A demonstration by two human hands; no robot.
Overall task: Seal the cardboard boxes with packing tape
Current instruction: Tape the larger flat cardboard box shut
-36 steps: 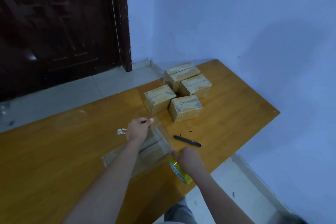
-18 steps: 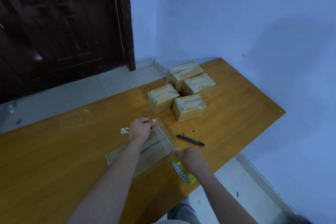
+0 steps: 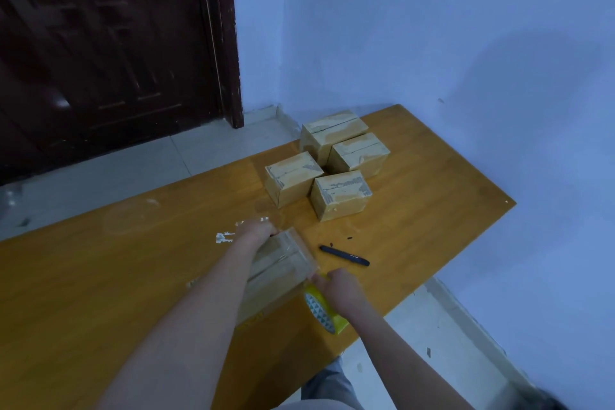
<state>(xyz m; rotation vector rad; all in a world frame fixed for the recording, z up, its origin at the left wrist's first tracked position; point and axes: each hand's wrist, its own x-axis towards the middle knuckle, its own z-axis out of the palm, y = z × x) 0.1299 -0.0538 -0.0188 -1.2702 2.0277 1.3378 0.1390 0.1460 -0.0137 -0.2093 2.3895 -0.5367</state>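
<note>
Left hand [image 3: 254, 231] on near box [image 3: 278, 268], right hand [image 3: 342, 288] gripping yellow tape roll [image 3: 321, 311] beside it.

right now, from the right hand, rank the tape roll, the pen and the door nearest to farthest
1. Tape roll: gripped in the right hand, at the table's near edge.
2. Pen: lying on the table just beyond that hand.
3. Door: far off to the left, past the table.

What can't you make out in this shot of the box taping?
- Box being taped, head view: left forearm hides much of it.
- Left hand grip: fingers curl out of sight.
- Tape roll: right hand covers part.
- Black pen-like tool: too small to identify.
</note>
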